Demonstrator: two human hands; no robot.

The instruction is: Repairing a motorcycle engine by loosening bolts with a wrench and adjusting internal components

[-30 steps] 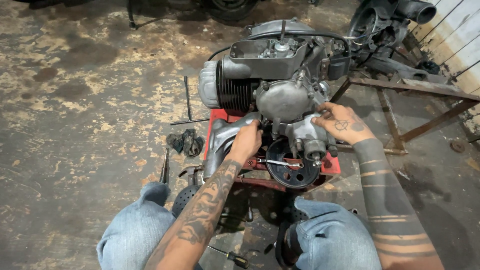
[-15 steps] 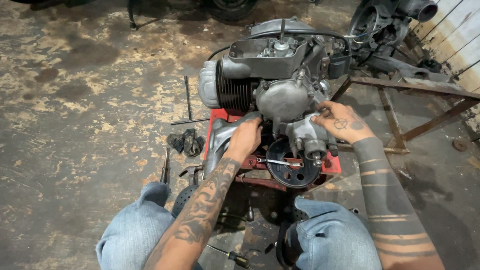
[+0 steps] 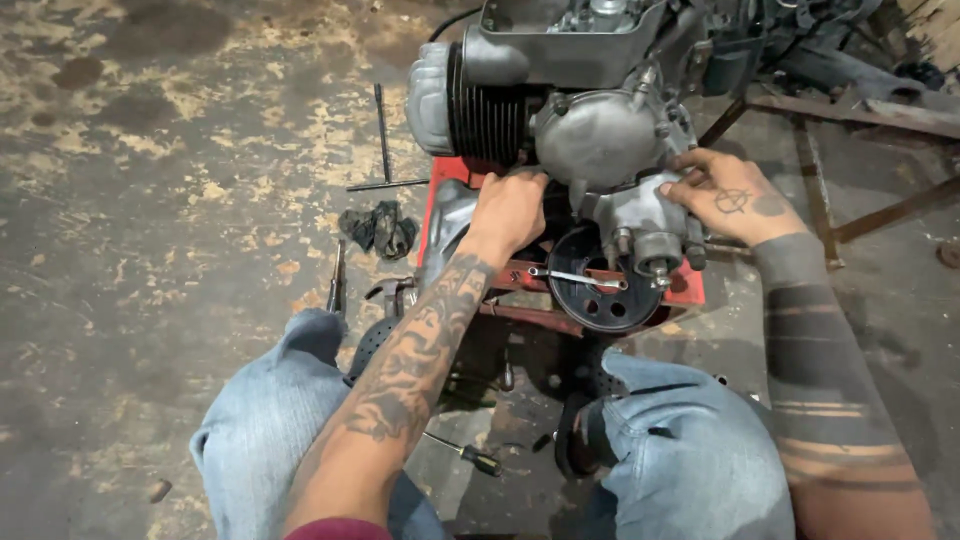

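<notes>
Engine [image 3: 560, 110] on red stand [image 3: 690, 292], upright. Left hand [image 3: 510, 210] curled against its casing's underside; right hand [image 3: 735, 195] gripping the carburetor [image 3: 640, 225]. Wrench [image 3: 575, 278] across black pulley [image 3: 595, 300].

The floor [image 3: 150, 200] on the left is wide and open. Near the red stand [image 3: 440, 200] lie two thin rods [image 3: 382, 130], a dark rag [image 3: 380, 230] and small tools [image 3: 338, 280]. The big engine [image 3: 560, 110] fills the far middle. On the right, rusty metal bars [image 3: 880, 215] block the way.
</notes>
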